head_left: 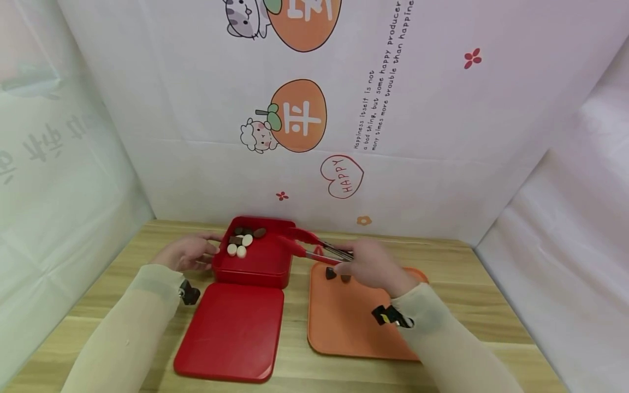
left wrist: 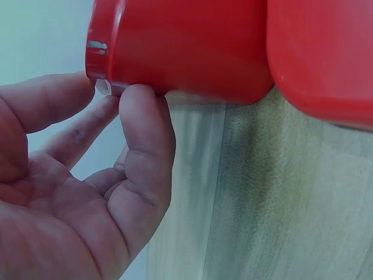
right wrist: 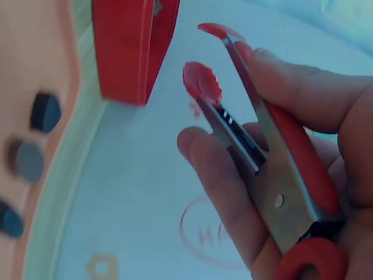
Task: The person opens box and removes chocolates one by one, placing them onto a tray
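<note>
My right hand [head_left: 375,266] grips a pair of metal tongs [right wrist: 280,175] with red tips and red handle grips. In the head view the tongs' tips reach over the right side of the red box [head_left: 250,277]; they stand apart with nothing between them. Inside the box, at its left, lie several white pieces [head_left: 247,240] and dark brown pieces [head_left: 260,233] like chocolates. My left hand [head_left: 191,252] holds the box by its left side. The left wrist view shows my fingers [left wrist: 143,128] curled against the box's wall and rim.
A flat red lid [head_left: 231,330] lies in front of the box on the wooden table [head_left: 295,376]. To the right is an orange tray [head_left: 344,322], with several dark pieces [right wrist: 45,111] near its far edge. Printed white cloth [head_left: 417,180] encloses the back and sides.
</note>
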`<action>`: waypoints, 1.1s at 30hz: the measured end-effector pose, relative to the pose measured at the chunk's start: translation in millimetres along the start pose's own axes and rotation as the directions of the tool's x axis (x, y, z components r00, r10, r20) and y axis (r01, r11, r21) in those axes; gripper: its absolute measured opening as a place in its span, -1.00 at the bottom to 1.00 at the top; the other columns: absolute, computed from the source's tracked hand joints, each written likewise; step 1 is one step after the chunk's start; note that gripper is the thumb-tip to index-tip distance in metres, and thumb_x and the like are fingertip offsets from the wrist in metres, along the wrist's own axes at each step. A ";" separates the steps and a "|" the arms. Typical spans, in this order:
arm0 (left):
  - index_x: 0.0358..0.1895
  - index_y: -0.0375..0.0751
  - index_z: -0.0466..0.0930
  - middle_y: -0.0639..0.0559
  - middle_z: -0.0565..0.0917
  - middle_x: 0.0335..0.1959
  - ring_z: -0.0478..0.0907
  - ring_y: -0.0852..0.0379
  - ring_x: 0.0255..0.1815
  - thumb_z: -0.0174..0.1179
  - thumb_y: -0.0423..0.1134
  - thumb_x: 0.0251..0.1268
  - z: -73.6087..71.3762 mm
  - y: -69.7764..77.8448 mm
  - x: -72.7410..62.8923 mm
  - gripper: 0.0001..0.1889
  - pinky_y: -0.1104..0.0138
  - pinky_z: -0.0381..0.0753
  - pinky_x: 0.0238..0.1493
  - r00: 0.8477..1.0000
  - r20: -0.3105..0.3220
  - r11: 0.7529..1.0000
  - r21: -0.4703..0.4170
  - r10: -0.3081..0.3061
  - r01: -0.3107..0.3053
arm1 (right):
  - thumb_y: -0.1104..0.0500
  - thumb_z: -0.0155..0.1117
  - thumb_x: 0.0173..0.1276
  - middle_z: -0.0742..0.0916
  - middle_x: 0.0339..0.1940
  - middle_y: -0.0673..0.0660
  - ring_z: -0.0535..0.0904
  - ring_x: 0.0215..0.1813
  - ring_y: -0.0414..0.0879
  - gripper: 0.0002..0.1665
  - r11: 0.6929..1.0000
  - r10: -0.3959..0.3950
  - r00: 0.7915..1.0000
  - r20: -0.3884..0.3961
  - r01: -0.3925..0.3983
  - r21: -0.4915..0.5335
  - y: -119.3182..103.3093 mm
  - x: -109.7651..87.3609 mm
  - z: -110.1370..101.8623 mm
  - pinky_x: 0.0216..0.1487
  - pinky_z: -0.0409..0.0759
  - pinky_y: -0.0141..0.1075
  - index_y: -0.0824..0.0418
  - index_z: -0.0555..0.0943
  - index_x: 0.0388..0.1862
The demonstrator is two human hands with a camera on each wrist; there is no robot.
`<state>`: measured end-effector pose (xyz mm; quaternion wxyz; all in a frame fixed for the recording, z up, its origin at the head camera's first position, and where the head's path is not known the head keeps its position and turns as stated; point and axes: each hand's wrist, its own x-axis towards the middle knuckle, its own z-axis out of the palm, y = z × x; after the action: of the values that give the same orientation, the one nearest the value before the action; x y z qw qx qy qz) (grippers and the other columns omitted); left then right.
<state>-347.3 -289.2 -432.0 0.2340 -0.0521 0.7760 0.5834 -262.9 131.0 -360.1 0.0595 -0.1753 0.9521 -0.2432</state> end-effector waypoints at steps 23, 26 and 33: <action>0.48 -0.24 0.22 -0.34 0.45 0.19 0.56 -0.07 -0.17 0.04 -0.44 0.40 -0.6 -0.4 1.5 -0.41 0.14 0.63 -0.13 1.000 -0.007 1.000 0.001 0.002 -0.002 | 0.10 0.51 0.18 0.60 -0.54 -0.08 0.50 -0.43 -0.13 -0.81 0.952 -0.074 0.995 0.064 0.090 -0.294 -82.8 60.7 50.1 -0.37 0.49 -0.31 0.09 0.62 -0.40; 0.49 -0.25 0.20 -0.35 0.45 0.19 0.56 -0.06 -0.17 0.05 -0.44 0.40 -0.8 -0.5 0.8 -0.41 0.15 0.63 -0.14 1.000 -0.002 1.000 0.000 0.006 -0.006 | 0.09 0.53 0.16 0.61 -0.55 -0.07 0.50 -0.44 -0.12 -0.78 0.956 -0.053 0.996 0.065 0.069 -0.286 -85.9 66.6 53.1 -0.38 0.49 -0.30 0.09 0.61 -0.45; 0.49 -0.24 0.21 -0.33 0.45 0.21 0.56 -0.08 -0.14 0.06 -0.43 0.40 -1.6 -1.3 2.1 -0.40 0.14 0.64 -0.13 1.000 -0.010 1.000 0.000 0.001 -0.001 | 0.04 0.54 0.17 0.61 -0.53 -0.04 0.50 -0.42 -0.11 -0.72 0.959 0.012 0.996 0.092 0.014 -0.282 -90.7 79.4 63.7 -0.40 0.49 -0.30 0.09 0.59 -0.51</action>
<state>-349.1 -290.7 -433.6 0.2298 -0.0546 0.7772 0.5832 -296.6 -0.4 -374.1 0.0779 -0.1936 0.9732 -0.0964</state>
